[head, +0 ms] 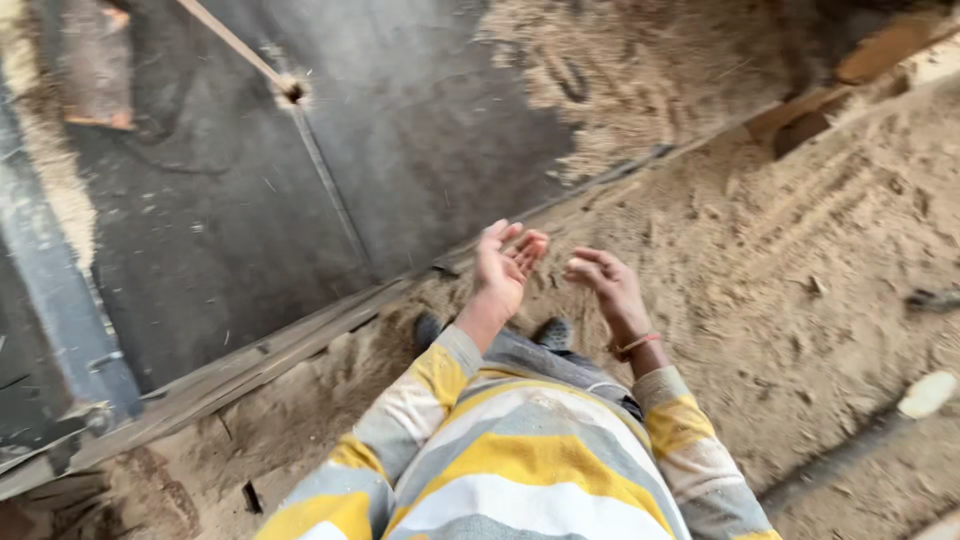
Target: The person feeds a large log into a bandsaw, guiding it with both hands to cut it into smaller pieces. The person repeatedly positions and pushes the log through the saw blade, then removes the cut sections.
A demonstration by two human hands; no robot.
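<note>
At frame centre the left hand and right hand hover empty, each grip apart, fingers loose, near each other above the sawdust-covered sandy floor. A long wooden edge beam runs diagonally beside the dark metal sheet at upper left.

No packages, labels, signs or screens show anywhere in this view, from twelve o'clock round to six.
</note>
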